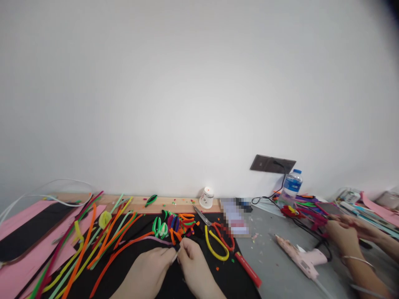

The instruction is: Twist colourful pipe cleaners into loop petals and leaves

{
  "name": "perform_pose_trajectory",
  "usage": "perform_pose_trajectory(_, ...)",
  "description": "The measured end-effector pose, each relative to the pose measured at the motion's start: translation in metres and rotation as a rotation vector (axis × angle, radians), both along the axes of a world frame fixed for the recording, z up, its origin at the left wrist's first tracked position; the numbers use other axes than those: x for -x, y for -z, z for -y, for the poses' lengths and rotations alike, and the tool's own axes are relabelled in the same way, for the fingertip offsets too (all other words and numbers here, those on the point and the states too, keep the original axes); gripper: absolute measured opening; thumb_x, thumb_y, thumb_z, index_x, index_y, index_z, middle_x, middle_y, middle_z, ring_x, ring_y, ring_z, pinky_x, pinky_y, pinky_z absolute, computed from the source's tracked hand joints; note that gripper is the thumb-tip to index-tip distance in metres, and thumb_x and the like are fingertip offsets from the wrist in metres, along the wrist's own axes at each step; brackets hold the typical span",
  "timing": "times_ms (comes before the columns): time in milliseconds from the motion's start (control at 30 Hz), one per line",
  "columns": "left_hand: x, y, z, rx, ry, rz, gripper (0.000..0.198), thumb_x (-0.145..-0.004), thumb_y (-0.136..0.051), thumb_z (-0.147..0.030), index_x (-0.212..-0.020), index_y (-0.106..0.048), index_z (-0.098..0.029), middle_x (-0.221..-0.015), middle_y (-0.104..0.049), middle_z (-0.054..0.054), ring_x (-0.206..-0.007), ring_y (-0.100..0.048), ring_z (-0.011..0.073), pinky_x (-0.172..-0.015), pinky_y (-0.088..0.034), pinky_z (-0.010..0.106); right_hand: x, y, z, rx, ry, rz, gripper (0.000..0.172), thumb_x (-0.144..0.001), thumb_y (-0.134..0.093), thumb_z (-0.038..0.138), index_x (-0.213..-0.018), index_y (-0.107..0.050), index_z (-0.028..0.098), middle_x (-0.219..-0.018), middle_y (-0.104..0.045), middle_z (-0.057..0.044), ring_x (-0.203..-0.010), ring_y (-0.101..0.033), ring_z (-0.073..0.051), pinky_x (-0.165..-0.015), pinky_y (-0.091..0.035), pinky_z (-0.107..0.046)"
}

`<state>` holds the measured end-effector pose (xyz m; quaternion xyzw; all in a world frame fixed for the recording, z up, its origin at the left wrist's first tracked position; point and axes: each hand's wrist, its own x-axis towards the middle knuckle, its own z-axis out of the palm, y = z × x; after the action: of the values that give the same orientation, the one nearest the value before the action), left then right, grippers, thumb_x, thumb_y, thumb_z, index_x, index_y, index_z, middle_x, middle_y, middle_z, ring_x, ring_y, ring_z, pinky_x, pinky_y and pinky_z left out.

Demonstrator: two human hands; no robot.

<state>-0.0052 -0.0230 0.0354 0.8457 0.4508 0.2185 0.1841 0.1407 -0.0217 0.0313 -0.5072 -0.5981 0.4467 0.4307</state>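
Observation:
My left hand (149, 268) and my right hand (195, 268) meet at the bottom centre over a black mat (156, 286). Their fingertips pinch a thin pale pink pipe cleaner (162, 241) between them at about the same spot. An orange pipe cleaner (124, 251) runs down to the left beside my left hand. Just beyond my fingers lies a heap of bent loops (176, 224) in green, orange, purple and black.
Long coloured pipe cleaners (93, 241) fan out at left over pink sheets (18, 216). Scissors (215, 236), a red pen (247, 270), a paper cup (206, 197), a pink glue gun (301, 257) and a water bottle (291, 185) lie right. Another person's hands (346, 232) work at far right.

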Motion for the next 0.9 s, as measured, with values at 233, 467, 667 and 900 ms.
perform_pose_trajectory(233, 0.002, -0.007, -0.003, 0.338, 0.122, 0.362, 0.034, -0.09, -0.029, -0.031, -0.061, -0.042, -0.02, -0.055, -0.045, -0.005, -0.053, -0.041, 0.0111, -0.053, -0.031, 0.02, 0.002, -0.005, 0.005, -0.111, -0.06, -0.016, 0.023, -0.083, -0.041, 0.019, -0.061, -0.037, 0.018, -0.06, -0.035, 0.005, -0.057, -0.033, -0.01, -0.053, -0.029, -0.02)
perform_pose_trajectory(467, 0.003, 0.006, -0.007, 0.784, 0.211, 0.724, 0.04, -0.082, -0.042, -0.052, -0.06, -0.041, -0.019, -0.043, -0.036, -0.009, -0.04, -0.031, 0.0073, -0.043, -0.031, 0.018, 0.001, -0.02, 0.014, -0.191, -0.095, 0.106, 0.025, -0.088, -0.038, 0.024, -0.063, -0.038, 0.019, -0.06, -0.036, 0.004, -0.058, -0.035, -0.011, -0.055, -0.03, -0.022)
perform_pose_trajectory(667, 0.004, -0.002, -0.002, 1.062, 0.306, 0.953, 0.038, -0.073, -0.056, -0.053, -0.062, -0.045, -0.018, -0.038, -0.032, -0.012, -0.032, -0.025, 0.0046, -0.034, -0.025, 0.016, -0.002, -0.029, 0.021, -0.237, -0.098, 0.238, 0.026, -0.088, -0.037, 0.028, -0.064, -0.038, 0.019, -0.062, -0.037, 0.003, -0.062, -0.038, -0.013, -0.059, -0.03, -0.023)
perform_pose_trajectory(900, 0.009, -0.008, 0.006, 1.305, 0.384, 1.091, 0.032, -0.07, -0.064, -0.042, -0.059, -0.046, -0.018, -0.033, -0.027, -0.014, -0.028, -0.015, 0.0023, -0.033, -0.014, 0.015, -0.001, -0.027, 0.034, -0.298, -0.09, 0.305, 0.023, -0.088, -0.039, 0.03, -0.069, -0.046, 0.021, -0.071, -0.05, -0.001, -0.069, -0.046, -0.015, -0.065, -0.035, -0.023)
